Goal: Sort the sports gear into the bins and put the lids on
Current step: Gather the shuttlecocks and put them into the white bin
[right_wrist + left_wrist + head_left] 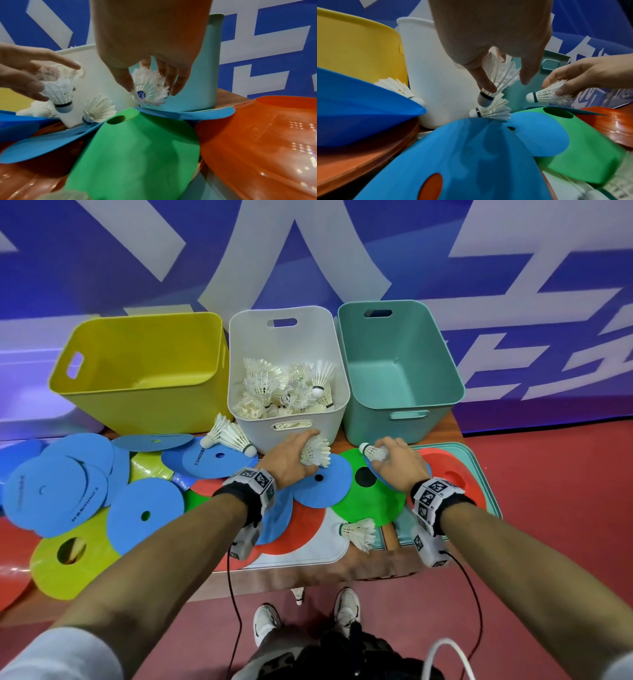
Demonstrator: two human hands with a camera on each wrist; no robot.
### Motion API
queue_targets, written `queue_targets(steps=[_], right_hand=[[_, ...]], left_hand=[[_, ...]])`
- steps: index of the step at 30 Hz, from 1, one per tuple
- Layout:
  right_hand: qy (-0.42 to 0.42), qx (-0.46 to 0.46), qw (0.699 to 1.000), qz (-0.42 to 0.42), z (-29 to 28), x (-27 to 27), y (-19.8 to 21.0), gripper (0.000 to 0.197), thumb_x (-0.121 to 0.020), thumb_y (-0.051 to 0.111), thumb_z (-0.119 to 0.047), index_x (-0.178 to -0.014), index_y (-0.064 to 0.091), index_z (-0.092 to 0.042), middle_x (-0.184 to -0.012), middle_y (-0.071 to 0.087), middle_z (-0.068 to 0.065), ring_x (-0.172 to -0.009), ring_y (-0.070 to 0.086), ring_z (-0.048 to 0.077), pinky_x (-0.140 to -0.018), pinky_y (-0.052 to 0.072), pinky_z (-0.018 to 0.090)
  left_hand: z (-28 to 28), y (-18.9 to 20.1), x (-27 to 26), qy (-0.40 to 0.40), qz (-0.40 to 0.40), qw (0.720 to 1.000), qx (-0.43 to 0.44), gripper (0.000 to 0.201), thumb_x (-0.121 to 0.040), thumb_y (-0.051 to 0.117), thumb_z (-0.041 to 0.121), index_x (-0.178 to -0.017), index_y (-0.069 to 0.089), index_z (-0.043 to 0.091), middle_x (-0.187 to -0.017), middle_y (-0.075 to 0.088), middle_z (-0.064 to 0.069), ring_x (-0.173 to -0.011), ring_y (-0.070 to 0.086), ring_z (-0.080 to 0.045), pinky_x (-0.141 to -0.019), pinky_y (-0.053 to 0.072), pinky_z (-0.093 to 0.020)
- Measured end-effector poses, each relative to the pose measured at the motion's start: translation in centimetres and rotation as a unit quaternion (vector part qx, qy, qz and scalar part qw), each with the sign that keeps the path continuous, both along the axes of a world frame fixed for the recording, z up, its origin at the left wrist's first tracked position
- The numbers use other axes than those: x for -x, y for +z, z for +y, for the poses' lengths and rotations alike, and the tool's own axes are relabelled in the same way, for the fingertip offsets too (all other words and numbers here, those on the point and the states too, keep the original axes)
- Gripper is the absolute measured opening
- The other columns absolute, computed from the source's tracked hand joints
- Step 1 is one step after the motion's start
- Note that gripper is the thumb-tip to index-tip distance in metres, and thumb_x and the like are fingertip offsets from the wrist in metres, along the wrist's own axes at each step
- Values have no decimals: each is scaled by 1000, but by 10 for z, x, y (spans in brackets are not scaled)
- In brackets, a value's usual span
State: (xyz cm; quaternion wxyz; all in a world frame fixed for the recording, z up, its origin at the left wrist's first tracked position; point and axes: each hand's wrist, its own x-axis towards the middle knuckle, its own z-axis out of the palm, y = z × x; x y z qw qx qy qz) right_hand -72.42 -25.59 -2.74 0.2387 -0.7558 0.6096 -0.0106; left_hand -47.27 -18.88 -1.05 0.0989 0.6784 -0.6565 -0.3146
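At the bench's far left edge stands the yellow bin (pixel 137 364), with blue discs (pixel 54 491) and a yellow-green disc (pixel 68 559) heaped in front of it toward the near left corner. Two loose shuttlecocks (pixel 233 436) lie on a blue disc just left of the white bin (pixel 287 337), which sits mid-bench at the far edge and holds a pile of shuttlecocks (pixel 291 388).

The left hand (pixel 291 457) reaches to the foot of the white bin. The head view shows only feathers under the palm; the left wrist view shows more: the fingers (pixel 484 81) curl round one shuttlecock (pixel 494 83), cork down, while a second shuttlecock (pixel 489 113) lies just beneath it on the edge of a blue disc (pixel 471 155).

Right of that, a green disc (pixel 370 494) overlaps the blue one. The right hand (pixel 397 463) pinches a shuttlecock (pixel 373 453) by its feathers, cork pointing left; the right wrist view looks straight into its feather skirt (pixel 149 86), the fingers (pixel 173 78) closed around it in front of the teal bin (pixel 400 354). An orange disc (pixel 265 135) rests on a teal lid (pixel 479 474) at the right edge. Another shuttlecock (pixel 358 534) lies near the front edge on a white lid (pixel 322 546), and one more (pixel 298 595) is on the floor by the shoes (pixel 346 606).
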Motion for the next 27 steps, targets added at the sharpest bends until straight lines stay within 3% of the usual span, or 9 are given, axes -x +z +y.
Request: queue_targets(steps=[5, 8, 12, 15, 18, 23, 27], right_hand=[[47, 44, 995, -72, 13, -13, 18, 37, -84, 62, -31, -120, 57, -26, -113, 57, -1, -108, 57, 24, -91, 44, 36], [78, 82, 986, -120, 9, -28, 36, 34, -82, 67, -32, -115, 61, -27, -107, 60, -3, -99, 59, 22, -87, 46, 35], [96, 101, 976, -168, -1, -52, 60, 34, -79, 72, -29, -111, 63, -26, -100, 62, -6, -90, 58, 15, -83, 45, 31], [115, 110, 969, -190, -7, -68, 71, 33, -80, 71, -30, -112, 64, -28, -101, 58, -15, -88, 53, 7, -81, 44, 26], [137, 107, 963, -208, -13, -83, 76, 31, -80, 70, -29, -110, 63, -30, -105, 58, -17, -89, 54, 7, -81, 43, 25], [148, 105, 944, -274, -25, -107, 87, 28, -76, 75, -19, -100, 64, -29, -104, 64, -10, -91, 56, 9, -78, 40, 22], [178, 78, 952, -236, -42, -128, 92, 30, -81, 72, -29, -109, 62, -29, -111, 62, -10, -95, 55, 9, -85, 45, 27]], left_hand=[[3, 17, 0, 14, 16, 999, 39, 87, -85, 69, 41, -154, 15, 34, -155, 35, -5, -129, 48, -30, -105, 40, -37], [5, 36, -7, 18, 6, 997, 79, 80, -87, 65, 44, -153, 21, 30, -154, 38, -4, -120, 57, -30, -101, 42, -35], [9, 58, -27, 41, -4, 990, 138, 79, -82, 58, 53, -151, 27, 28, -154, 38, 0, -132, 47, -23, -102, 42, -37], [10, 66, -46, 73, 13, 982, 174, 80, -77, 53, 54, -149, 30, 28, -153, 39, 4, -133, 46, -21, -103, 43, -39], [8, 71, -64, 95, 25, 978, 185, 81, -76, 53, 55, -148, 28, 28, -152, 39, 3, -129, 50, -22, -102, 44, -42], [-4, 76, -81, 139, 48, 968, 202, 71, -86, 65, 35, -148, 32, 24, -152, 40, 2, -136, 41, -20, -107, 38, -37], [-19, 78, -90, 123, 32, 973, 194, 72, -87, 66, 36, -148, 31, 23, -152, 40, 1, -136, 41, -20, -107, 38, -37]])
